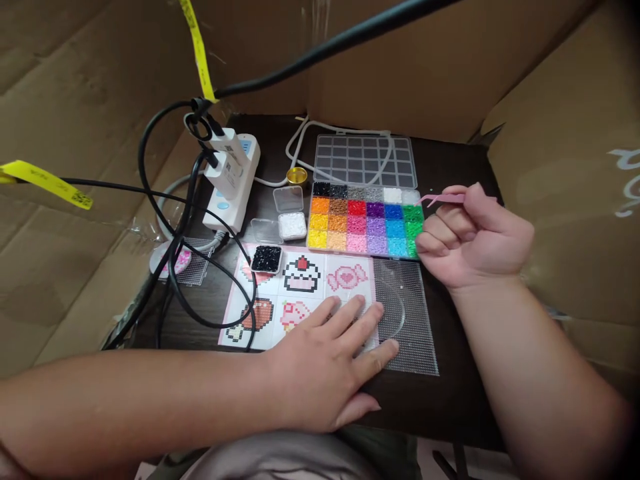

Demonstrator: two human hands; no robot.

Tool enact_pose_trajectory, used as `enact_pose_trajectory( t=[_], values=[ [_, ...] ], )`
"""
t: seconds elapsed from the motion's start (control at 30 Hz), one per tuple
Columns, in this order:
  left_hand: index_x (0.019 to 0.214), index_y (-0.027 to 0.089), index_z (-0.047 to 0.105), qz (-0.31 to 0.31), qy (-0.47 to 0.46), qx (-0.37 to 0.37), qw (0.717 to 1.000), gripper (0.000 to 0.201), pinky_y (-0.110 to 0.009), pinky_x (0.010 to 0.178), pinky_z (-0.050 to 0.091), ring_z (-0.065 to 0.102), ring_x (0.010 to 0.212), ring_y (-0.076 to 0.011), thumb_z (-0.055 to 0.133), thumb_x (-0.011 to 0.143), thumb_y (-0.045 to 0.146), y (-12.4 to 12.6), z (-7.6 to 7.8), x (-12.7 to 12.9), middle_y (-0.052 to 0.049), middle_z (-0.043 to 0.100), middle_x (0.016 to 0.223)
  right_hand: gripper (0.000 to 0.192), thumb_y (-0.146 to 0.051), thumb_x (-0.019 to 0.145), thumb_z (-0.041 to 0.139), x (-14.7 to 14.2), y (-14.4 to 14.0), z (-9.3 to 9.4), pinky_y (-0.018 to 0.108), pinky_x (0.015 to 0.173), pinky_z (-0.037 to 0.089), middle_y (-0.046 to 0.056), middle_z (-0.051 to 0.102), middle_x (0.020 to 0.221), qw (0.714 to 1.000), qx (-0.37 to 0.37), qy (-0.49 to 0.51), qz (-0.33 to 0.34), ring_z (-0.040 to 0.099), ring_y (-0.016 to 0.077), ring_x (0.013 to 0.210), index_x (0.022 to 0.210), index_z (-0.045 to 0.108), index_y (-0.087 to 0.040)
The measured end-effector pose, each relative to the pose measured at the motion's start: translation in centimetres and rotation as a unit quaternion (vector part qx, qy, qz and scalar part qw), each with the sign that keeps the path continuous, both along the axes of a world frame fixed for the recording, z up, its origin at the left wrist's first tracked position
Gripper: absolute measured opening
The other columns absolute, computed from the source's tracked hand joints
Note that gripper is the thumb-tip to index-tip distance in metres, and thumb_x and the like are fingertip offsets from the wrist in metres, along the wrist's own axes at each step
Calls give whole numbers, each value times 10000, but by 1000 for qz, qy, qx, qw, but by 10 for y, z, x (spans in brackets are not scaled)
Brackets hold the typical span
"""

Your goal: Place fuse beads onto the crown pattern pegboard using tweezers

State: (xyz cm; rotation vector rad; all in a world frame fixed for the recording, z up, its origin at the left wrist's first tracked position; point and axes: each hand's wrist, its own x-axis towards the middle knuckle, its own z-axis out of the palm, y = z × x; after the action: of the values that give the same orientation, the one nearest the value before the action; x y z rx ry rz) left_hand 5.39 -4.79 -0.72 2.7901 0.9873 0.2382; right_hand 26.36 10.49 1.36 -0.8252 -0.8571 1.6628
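My left hand (pixel 335 353) lies flat with fingers spread over the pattern sheet (pixel 270 293) and the near edge of a clear pegboard (pixel 413 320). Pixel pictures of a cupcake, a candy and others show on the sheet. Pinched in my right hand (pixel 475 233) are pink tweezers (pixel 453 199), their tips pointing left. That hand is raised beside the right end of the bead box (pixel 366 252), whose compartments hold beads sorted by colour. A small open case of black beads (pixel 267 259) rests on the sheet's top left, with a case of white beads (pixel 292 227) behind it.
A white power strip (pixel 231 193) with plugged-in chargers stands at the left, and black cables (pixel 183 293) loop across the sheet. The bead box's lid (pixel 365 160) and a small gold cup (pixel 297 175) lie behind. Cardboard walls (pixel 380 80) enclose the dark table.
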Motion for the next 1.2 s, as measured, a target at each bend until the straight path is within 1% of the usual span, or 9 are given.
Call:
enact_pose_trajectory(
  t=[0.13, 0.3, 0.4, 0.47, 0.63, 0.77, 0.9, 1.13, 1.2],
  values=[
    [1404, 177, 497, -3, -45, 47, 998, 585, -524, 1070, 368, 418, 1382, -399, 553, 909, 483, -1, 0, -1, -240, 425, 1513, 134, -316, 845, 708, 0, -1, 2, 272, 403, 76, -89, 184, 450, 1000, -16, 17, 1, 84, 73, 421, 763, 681, -214],
    [1081, 207, 675, -84, -202, 132, 967, 216, -363, 928, 466, 551, 1207, -247, 549, 910, 246, 3, -5, 3, -126, 628, 1313, 216, -336, 677, 854, 4, 1, 1, 295, 393, 25, -94, 194, 424, 1000, -2, 26, 1, 60, 73, 402, 726, 673, -230],
    [807, 210, 680, -159, -262, 96, 947, 167, -300, 631, 443, 608, 765, -167, 541, 900, 218, 6, -7, 5, -62, 703, 901, 274, -345, 641, 869, 6, 2, -1, 314, 401, -7, -92, 187, 401, 1000, 5, 26, -5, 38, 69, 394, 651, 624, -224],
    [642, 210, 626, -203, -304, 62, 929, 269, -302, 518, 362, 521, 564, -135, 529, 893, 205, 6, -6, 4, -17, 612, 646, 287, -336, 626, 865, 5, 2, -2, 318, 406, -17, -90, 176, 383, 1000, 6, 22, -5, 36, 70, 388, 622, 602, -222],
    [458, 209, 482, -284, -254, -30, 924, 398, -333, 582, 414, 492, 497, -123, 585, 838, 155, 2, 1, 0, 15, 514, 490, 146, -256, 755, 738, -1, 0, 2, 282, 388, 55, -85, 260, 390, 999, -39, 34, 6, 111, 71, 375, 671, 625, -218],
    [486, 221, 527, -348, -127, -119, 921, 328, -339, 641, 465, 532, 520, -128, 696, 765, 250, -8, -1, 1, 19, 572, 509, 164, -239, 768, 761, -4, -1, 4, 241, 364, 155, -92, 289, 413, 996, -47, 79, 20, 166, 67, 391, 691, 621, -202],
    [582, 231, 650, -370, -94, -212, 900, 226, -317, 556, 474, 562, 525, -133, 725, 768, 336, -24, -14, 1, 13, 635, 551, 162, -228, 785, 752, -3, -1, 5, 220, 363, 175, -95, 285, 428, 993, -48, 106, 28, 175, 69, 392, 712, 610, -202],
    [1022, 337, 755, -344, -51, -326, 879, 231, -315, 450, 411, 579, 503, -179, 598, 874, 420, -23, -8, -12, -14, 646, 564, 149, -235, 844, 678, -1, -1, 6, 230, 364, 130, -100, 258, 415, 992, -39, 113, 40, 123, 77, 378, 718, 602, -216],
    [1053, 331, 750, -297, -35, -322, 898, 261, -310, 439, 393, 570, 489, -178, 606, 865, 440, -26, -8, -16, -16, 653, 571, 167, -243, 882, 642, -3, -2, 5, 228, 369, 140, -101, 286, 416, 992, -37, 115, 41, 142, 75, 375, 725, 591, -221]
  ],
)
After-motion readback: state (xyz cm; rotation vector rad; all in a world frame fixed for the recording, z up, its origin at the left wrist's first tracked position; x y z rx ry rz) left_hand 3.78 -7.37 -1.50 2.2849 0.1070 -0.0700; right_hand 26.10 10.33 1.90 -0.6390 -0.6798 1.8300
